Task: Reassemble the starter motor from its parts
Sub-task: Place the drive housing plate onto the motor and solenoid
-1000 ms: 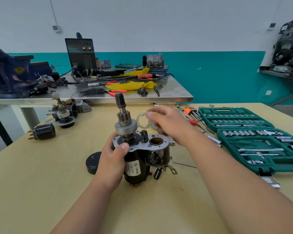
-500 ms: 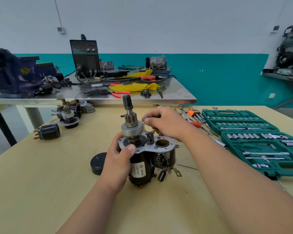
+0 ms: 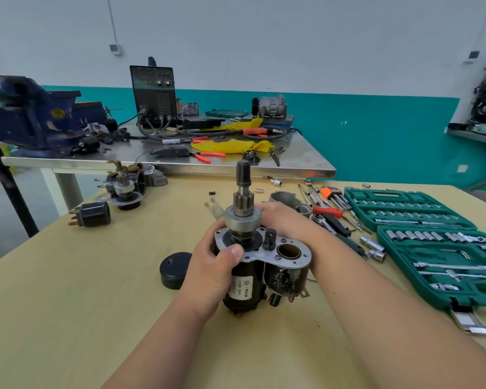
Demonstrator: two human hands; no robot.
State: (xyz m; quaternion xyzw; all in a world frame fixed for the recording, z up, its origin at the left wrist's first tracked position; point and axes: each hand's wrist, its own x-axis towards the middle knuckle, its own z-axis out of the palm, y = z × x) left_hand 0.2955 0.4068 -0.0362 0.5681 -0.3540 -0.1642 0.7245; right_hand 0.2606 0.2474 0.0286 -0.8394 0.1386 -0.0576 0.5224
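Observation:
The starter motor (image 3: 247, 282) stands upright on the wooden table, its pinion gear and shaft (image 3: 243, 197) pointing up from a grey mounting plate (image 3: 281, 255). My left hand (image 3: 213, 265) grips the black motor body, thumb pressed on the plate's edge. My right hand (image 3: 281, 217) reaches behind the pinion drive, fingers hidden behind it, so what it holds cannot be seen. A black end cap (image 3: 176, 269) lies left of the motor. The grey nose housing (image 3: 289, 200) lies behind my right hand.
A black solenoid (image 3: 91, 214) and another partly stripped starter (image 3: 127, 186) sit at the far left. Two open green socket sets (image 3: 432, 234) fill the right side, with loose sockets, a ratchet and hex keys (image 3: 331, 209) beside them. A steel bench (image 3: 180, 161) stands behind.
My right hand carried a whitish ring down from beside the pinion and moved behind the drive; the ring is no longer visible. The left hand kept its grip on the motor.

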